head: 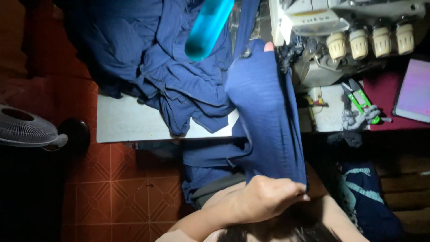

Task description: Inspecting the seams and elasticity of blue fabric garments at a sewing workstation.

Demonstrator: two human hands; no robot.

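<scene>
Left hand (268,197) fisted, pinching near edge of dark blue knit fabric piece (264,107); fabric stretches up to right hand (268,46), only fingertip showing; grip unclear.

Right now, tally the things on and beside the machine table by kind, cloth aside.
Sewing machine: 1
Cream tension knobs on it: 4
Green-handled snips: 1
Blue tube: 1
Tablet: 1
Fan: 1
Total: 9
The left hand grips navy fabric.
</scene>
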